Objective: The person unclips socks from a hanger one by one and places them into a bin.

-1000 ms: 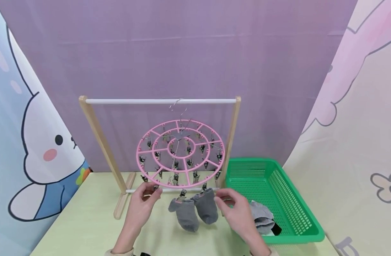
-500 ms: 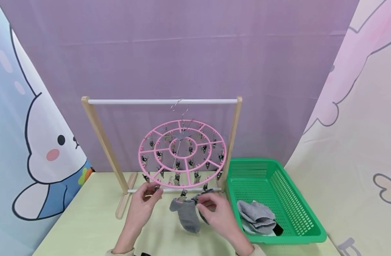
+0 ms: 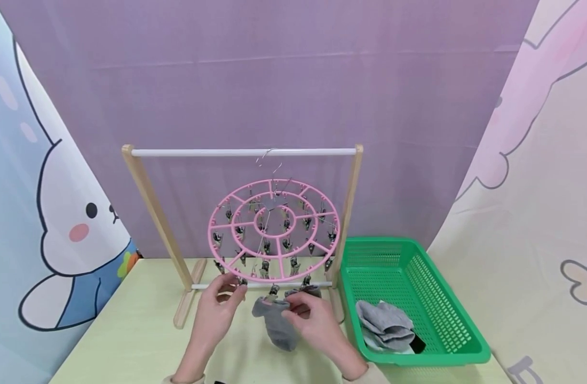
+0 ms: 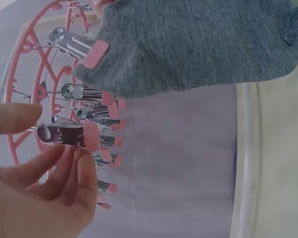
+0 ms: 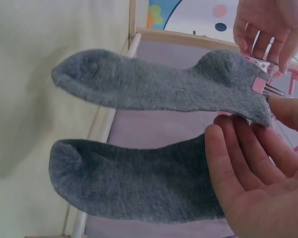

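A round pink clip hanger (image 3: 274, 278) with several metal clips hangs from the rack's bar. Two grey socks hang clipped at its front edge. My right hand (image 3: 315, 320) pinches the cuff edge of the left-hand grey sock (image 5: 154, 82), beside its pink-tipped clip (image 5: 259, 85). The other grey sock (image 5: 134, 181) hangs alongside, partly covered by this hand. To the left, my left hand (image 3: 216, 304) has its thumb and curled fingers around a metal clip (image 4: 64, 135); nothing hangs from that clip.
A green basket (image 3: 447, 298) stands right of the rack with crumpled grey fabric (image 3: 385, 325) and a dark piece (image 3: 418, 344) inside. The wooden rack (image 3: 151, 208) with its white top bar (image 3: 197, 152) stands on a pale yellow table (image 3: 125, 320).
My right hand has moved left, from the outer side of the right-hand sock to the cuff of the left-hand one. My left hand has stayed at its clip, shifting slightly right.
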The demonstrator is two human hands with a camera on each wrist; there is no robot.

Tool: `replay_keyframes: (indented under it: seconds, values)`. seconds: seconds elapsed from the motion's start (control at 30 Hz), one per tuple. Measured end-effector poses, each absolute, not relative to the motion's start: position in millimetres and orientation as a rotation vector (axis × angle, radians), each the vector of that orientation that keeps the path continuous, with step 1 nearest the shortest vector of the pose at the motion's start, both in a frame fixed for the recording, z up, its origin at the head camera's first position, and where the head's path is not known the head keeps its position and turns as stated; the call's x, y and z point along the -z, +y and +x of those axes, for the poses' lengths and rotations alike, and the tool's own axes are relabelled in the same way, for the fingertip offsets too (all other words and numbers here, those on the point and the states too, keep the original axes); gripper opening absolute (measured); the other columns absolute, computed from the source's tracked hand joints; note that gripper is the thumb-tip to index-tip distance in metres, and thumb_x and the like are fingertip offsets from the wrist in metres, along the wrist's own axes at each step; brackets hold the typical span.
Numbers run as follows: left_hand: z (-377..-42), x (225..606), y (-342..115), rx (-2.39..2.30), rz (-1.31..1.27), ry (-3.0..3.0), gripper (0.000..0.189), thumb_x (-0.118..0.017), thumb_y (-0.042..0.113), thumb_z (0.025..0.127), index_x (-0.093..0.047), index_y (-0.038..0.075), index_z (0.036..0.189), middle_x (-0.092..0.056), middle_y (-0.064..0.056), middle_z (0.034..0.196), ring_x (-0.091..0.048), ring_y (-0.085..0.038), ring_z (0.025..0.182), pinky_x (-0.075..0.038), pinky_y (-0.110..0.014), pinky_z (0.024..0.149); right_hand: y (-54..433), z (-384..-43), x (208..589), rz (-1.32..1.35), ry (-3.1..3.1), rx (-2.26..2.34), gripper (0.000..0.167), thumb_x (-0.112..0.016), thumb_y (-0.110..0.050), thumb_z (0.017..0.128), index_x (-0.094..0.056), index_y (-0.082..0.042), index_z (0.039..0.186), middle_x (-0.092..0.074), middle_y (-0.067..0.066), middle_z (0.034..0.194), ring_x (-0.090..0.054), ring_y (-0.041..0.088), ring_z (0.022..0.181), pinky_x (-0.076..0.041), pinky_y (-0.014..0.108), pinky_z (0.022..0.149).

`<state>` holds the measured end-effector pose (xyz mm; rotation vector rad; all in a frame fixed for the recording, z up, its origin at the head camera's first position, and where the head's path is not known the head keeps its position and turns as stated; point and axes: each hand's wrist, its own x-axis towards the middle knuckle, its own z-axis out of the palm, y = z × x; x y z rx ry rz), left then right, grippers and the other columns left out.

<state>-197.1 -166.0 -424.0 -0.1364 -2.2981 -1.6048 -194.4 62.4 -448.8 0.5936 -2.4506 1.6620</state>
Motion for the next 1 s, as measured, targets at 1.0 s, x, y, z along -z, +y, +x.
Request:
replay_keyframes:
  seconds: [1.0]
  values:
    - [-190,433,-135,1.441,-0.571,-2.307,0.026,-0.074,0.019,0.095,-0.070,0.014,0.120,-0.068,0.009,0.103,-0.065,-0.009,0.092,-0.056,-0.032,0.084,62,-191,439,0.611,-2.521,-1.639,0.014,-0.070,-0.014,0.096,-0.073,-0.005,0.106,-0.070,0.000,0.093,-0.065,0.009,0.082,-0.057,0.024,0.072]
